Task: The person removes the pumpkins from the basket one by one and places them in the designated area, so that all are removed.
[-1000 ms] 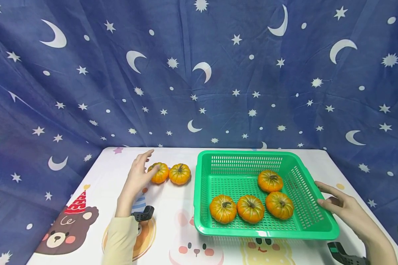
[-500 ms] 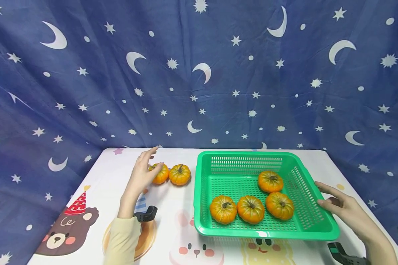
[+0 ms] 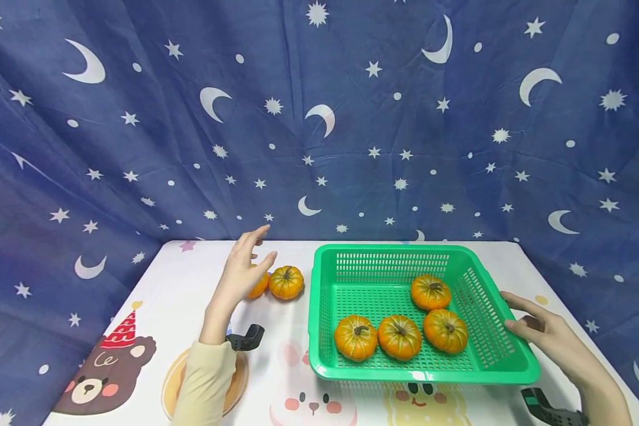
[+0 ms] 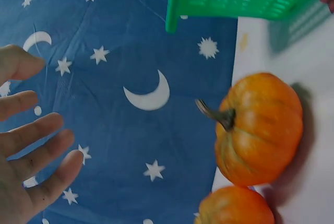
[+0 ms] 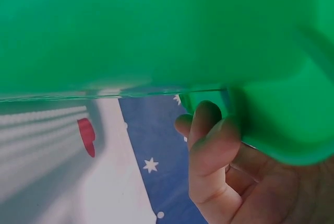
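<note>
My left hand [image 3: 238, 273] hovers with fingers spread and nothing in it, partly covering the left one of two small orange pumpkins on the table. That left pumpkin [image 3: 258, 287] sits right beside the other pumpkin [image 3: 286, 283]. In the left wrist view the fingers [image 4: 39, 153] stand apart from both stemmed pumpkins [image 4: 261, 130]. On the right, my right hand [image 3: 556, 340] grips the side rim of a green plastic basket [image 3: 420, 376], thumb on the rim and fingers [image 5: 211, 156] curled beneath it. Several pumpkins [image 3: 399, 337] lie inside the basket.
A white cloth [image 3: 293, 322] with cartoon animals covers the table. Behind and at the sides hangs a blue curtain [image 3: 277, 130] with moons and stars. The basket takes up the table's right half, its left wall near the loose pumpkins.
My left hand has risen and shifted right over the left pumpkin, hiding more of it. The right hand stays on the basket rim. The head view has tilted slightly.
</note>
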`<state>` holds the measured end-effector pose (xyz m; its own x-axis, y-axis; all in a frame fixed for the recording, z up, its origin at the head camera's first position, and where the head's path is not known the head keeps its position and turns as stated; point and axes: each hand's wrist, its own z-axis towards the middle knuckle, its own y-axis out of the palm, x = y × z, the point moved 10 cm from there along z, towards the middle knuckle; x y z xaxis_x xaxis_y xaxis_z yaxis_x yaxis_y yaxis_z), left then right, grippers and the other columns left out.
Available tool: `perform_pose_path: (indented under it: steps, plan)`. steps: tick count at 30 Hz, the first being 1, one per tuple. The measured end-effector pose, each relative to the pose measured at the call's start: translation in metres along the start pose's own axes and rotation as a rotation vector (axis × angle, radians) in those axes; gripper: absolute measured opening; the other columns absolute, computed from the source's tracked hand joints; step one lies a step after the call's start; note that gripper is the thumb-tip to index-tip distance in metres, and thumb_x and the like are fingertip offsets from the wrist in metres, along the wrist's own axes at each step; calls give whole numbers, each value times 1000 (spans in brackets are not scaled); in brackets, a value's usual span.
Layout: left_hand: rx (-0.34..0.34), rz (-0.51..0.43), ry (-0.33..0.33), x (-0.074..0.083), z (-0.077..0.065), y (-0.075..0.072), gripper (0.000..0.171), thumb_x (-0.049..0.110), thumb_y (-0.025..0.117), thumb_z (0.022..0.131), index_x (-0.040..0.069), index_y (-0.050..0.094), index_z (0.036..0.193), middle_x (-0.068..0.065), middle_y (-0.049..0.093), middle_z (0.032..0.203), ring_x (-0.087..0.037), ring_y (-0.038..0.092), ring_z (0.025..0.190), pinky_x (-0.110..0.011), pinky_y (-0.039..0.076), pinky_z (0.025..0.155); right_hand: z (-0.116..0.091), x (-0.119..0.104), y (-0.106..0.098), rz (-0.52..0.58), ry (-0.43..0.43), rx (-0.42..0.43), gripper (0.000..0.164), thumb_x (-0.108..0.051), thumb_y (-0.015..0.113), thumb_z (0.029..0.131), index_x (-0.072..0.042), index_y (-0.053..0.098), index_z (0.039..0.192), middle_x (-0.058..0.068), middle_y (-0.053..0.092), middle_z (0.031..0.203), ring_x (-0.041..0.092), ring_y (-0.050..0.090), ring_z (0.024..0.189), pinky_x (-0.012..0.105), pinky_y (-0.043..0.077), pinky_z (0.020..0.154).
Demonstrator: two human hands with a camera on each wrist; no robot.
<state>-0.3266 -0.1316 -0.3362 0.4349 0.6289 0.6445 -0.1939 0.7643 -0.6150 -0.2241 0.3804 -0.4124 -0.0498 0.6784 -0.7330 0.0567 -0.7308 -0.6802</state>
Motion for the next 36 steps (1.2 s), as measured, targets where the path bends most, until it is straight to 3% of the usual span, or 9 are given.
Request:
perform_pose_path:
  steps: [8, 18, 24, 30, 36]
  plan:
    - [22, -33, 68, 26, 13, -1, 52, 19, 65, 91, 20, 48, 140, -7, 56, 130, -27, 54, 118, -43, 50, 91, 0, -1, -2, -16, -5, 13, 60, -23, 58, 96, 0, 34, 147, -33, 48, 105, 4, 61, 77, 18, 46, 66]
    - [-17, -74, 92, 51, 29, 7, 50, 20, 62, 93, 21, 47, 140, -6, 55, 130, -25, 52, 119, -44, 49, 95, 1, -1, -1, -17, 1, 9, 61, -24, 58, 96, 0, 34, 147, -34, 47, 106, 4, 61, 77, 18, 46, 67]
    - [-22, -92, 125, 66, 39, 18, 50, 19, 62, 92, 20, 48, 140, -5, 56, 128, -23, 53, 116, -43, 50, 92, 1, 0, 0, -14, 12, 1, 62, -25, 58, 96, 0, 33, 147, -31, 50, 104, 5, 61, 77, 18, 47, 67]
    - [-42, -107, 161, 83, 49, 32, 49, 19, 62, 92, 19, 49, 139, -6, 57, 127, -26, 54, 117, -43, 50, 92, 1, 1, -1, -16, 11, 9, 62, -25, 58, 96, 0, 33, 147, -36, 44, 107, 4, 60, 78, 18, 47, 67]
    - [-76, -107, 165, 97, 53, 48, 48, 20, 61, 93, 19, 49, 139, -6, 58, 126, -25, 52, 121, -43, 49, 93, 0, 1, -1, -11, 11, 4, 63, -26, 58, 96, -1, 33, 148, -36, 44, 108, 4, 61, 78, 18, 47, 68]
